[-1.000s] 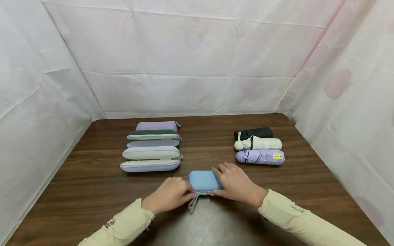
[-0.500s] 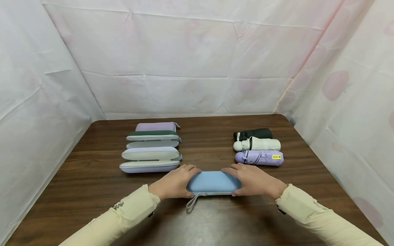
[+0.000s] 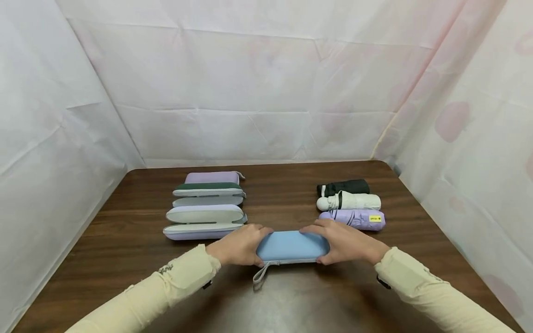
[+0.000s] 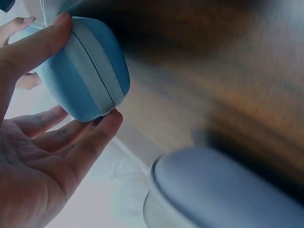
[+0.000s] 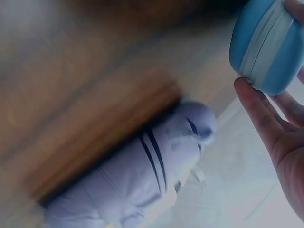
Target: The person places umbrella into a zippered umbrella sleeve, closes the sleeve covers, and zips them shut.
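Note:
A blue zip case [image 3: 293, 246] with a grey zip band lies crosswise between both hands, its lid down on its base. My left hand [image 3: 240, 245] grips its left end, thumb by the grey wrist loop [image 3: 260, 274] and fingers at the far side. At the right end, my right hand [image 3: 344, 241] holds it in the same way. Both wrist views show the case [image 4: 78, 71] pinched between thumb and fingertips, with the halves together along the band. Whether its underside touches the table cannot be told.
Left of centre stand an opened lavender case [image 3: 200, 233], an opened dark green case [image 3: 208, 186] and a shut purple case [image 3: 212, 177]. On the right lie folded umbrellas: lavender [image 3: 354, 219], white [image 3: 354, 201] and black [image 3: 347, 186]. Fabric walls edge the brown table [image 3: 125, 273].
My right hand has moved rightward from the case's middle to its right end. My left hand has shifted from beside the loop to grip the left end. The head view has tilted slightly.

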{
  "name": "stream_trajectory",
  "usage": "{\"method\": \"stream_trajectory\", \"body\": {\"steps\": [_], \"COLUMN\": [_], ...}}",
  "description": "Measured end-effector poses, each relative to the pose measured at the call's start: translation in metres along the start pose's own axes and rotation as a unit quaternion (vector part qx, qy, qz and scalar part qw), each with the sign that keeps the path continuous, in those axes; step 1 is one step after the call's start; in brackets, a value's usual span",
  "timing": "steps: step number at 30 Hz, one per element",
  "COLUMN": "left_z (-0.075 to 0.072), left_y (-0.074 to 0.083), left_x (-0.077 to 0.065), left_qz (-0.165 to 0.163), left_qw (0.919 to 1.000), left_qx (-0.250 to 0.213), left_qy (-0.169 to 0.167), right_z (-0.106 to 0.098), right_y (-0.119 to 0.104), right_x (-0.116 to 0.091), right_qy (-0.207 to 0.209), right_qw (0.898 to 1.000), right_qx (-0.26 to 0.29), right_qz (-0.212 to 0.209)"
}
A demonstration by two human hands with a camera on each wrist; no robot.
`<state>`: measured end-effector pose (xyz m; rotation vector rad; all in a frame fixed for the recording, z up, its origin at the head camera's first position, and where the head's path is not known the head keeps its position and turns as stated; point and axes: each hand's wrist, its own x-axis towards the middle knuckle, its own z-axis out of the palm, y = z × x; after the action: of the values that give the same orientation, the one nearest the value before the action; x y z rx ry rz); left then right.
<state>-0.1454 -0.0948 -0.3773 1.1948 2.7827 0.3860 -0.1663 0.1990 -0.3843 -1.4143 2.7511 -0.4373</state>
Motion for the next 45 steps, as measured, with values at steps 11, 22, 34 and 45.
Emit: {"method": "stream_trajectory", "body": {"steps": [11, 22, 34, 45], "left_z": [-0.043, -0.063, -0.052, -0.026], "left_y": [-0.027, -0.066, -0.096, -0.103], "left_x": [0.036, 0.077, 0.110, 0.129], "left_qz": [-0.043, -0.084, -0.158, -0.235], "left_qw": [0.9985, 0.9947, 0.9854, 0.9691], "left_qx": [-0.029, -0.053, -0.048, -0.053], "left_qy": [0.018, 0.027, 0.040, 0.055], "right_z": [-0.040, -0.061, -0.050, -0.022], "right_y": [0.029, 0.063, 0.096, 0.113], "right_x": [0.036, 0.080, 0.122, 0.138], "right_qy": [0.008, 0.015, -0.007, -0.020], "right_qw": [1.000, 0.999, 0.998, 0.996], "right_qx": [0.010, 0.019, -0.010, -0.019], "right_qz": [0.019, 0.035, 0.056, 0.089]}}
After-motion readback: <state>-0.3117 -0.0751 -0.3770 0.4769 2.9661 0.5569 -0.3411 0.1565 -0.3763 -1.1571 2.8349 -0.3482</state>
